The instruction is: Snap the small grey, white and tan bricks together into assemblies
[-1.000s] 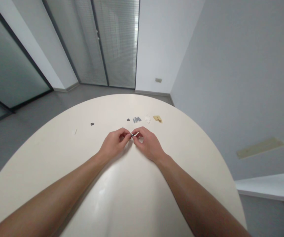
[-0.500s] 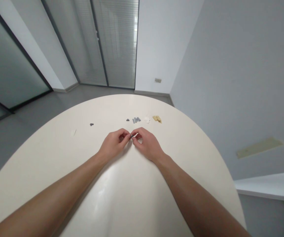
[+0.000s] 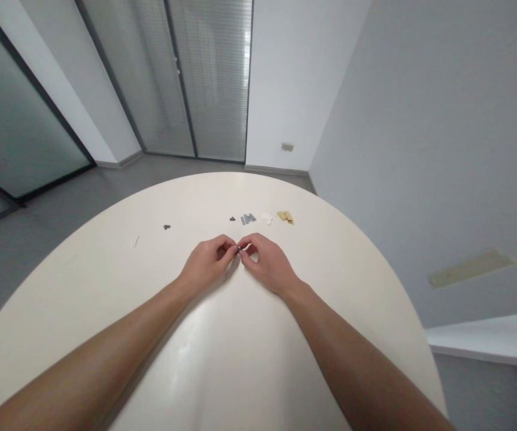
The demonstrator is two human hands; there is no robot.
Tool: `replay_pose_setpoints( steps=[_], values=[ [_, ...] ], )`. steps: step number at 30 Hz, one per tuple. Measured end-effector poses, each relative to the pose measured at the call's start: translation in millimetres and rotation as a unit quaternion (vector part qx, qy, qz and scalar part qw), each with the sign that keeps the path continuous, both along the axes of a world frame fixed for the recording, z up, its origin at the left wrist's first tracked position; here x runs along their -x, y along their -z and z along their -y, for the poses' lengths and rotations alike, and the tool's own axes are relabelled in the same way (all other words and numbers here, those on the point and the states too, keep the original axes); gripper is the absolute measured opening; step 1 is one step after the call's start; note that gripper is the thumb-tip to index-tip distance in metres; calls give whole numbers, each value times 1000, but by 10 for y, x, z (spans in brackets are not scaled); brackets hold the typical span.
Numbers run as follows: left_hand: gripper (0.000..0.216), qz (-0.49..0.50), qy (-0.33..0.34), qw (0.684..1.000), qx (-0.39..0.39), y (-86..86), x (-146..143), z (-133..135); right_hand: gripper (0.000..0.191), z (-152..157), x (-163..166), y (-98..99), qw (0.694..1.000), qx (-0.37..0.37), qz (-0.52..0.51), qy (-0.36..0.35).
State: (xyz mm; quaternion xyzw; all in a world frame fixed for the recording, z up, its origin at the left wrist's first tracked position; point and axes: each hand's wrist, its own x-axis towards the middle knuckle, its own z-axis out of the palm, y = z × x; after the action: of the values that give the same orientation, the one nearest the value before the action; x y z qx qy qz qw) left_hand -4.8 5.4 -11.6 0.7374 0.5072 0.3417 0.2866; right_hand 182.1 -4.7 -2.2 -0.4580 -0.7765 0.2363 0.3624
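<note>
Between my fingertips is a small dark piece (image 3: pixel 239 248), mostly hidden; its kind is too small to make out. My left hand (image 3: pixel 209 260) pinches it from the left with thumb and forefinger. From the other side my right hand (image 3: pixel 268 261) pinches the same piece. Beyond the hands lie a small black piece (image 3: pixel 232 219), several grey-blue strips (image 3: pixel 248 219), some white pieces (image 3: pixel 267 218) and a little heap of tan pieces (image 3: pixel 286 216).
Both forearms rest over a round white table (image 3: pixel 222 365). Toward its left side lie a small dark heart-like piece (image 3: pixel 167 227) and a thin whitish strip (image 3: pixel 136 241). Glass partitions (image 3: pixel 213 78) and a grey wall (image 3: pixel 447 131) stand beyond the table.
</note>
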Motion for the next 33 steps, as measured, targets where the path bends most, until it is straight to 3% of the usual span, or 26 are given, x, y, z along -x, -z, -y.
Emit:
replay_pose_setpoints(
  steps=[33],
  values=[
    [23, -9, 4, 1000, 2, -23, 10, 8, 11, 6, 0, -9, 1000, 7, 1, -4]
  ],
)
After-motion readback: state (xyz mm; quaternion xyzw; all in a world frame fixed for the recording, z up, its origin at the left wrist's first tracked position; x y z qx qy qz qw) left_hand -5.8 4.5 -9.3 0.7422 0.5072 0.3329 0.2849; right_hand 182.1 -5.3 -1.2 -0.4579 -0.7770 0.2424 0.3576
